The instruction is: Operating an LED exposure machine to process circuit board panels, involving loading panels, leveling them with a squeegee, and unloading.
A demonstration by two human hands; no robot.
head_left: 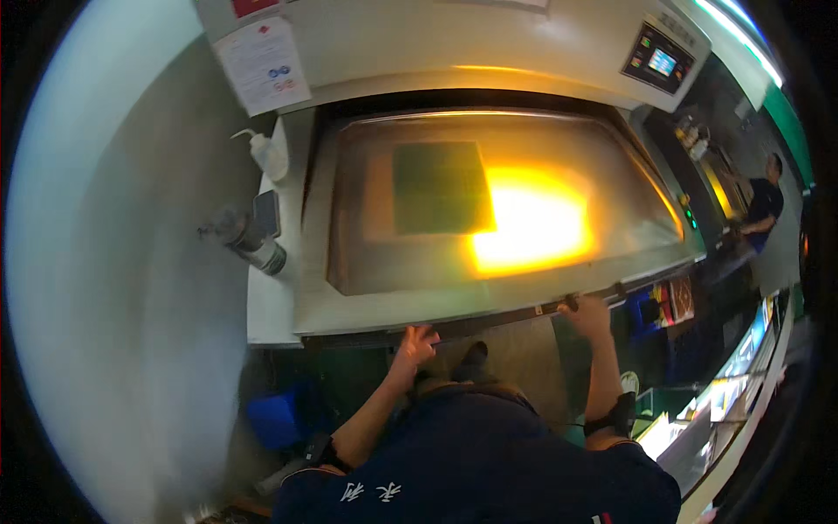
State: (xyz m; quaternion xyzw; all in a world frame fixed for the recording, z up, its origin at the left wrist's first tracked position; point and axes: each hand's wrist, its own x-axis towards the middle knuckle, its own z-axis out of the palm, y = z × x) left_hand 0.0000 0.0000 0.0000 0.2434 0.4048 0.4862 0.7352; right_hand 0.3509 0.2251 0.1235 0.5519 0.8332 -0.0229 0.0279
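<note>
In front of me is a large metal machine bed point(393, 310) with a raised rim, under a hood. A dark green rectangular panel point(441, 188) lies at its middle left, beside a bright yellow glow. My right hand point(588, 316) is closed around a dark handle bar point(546, 309) along the bed's front edge. Further left, my left hand point(416, 347) sits at the same front edge with its fingers curled. Whether those fingers hold anything is too blurred to make out.
On the white side ledge point(271, 306) stand a white squeeze bottle point(269, 157), a clear bottle point(253, 244) and a phone-like dark slab point(266, 213). A control panel point(656, 59) is on the hood. Another person point(765, 201) stands at the far right. A blue bin point(275, 421) is below left.
</note>
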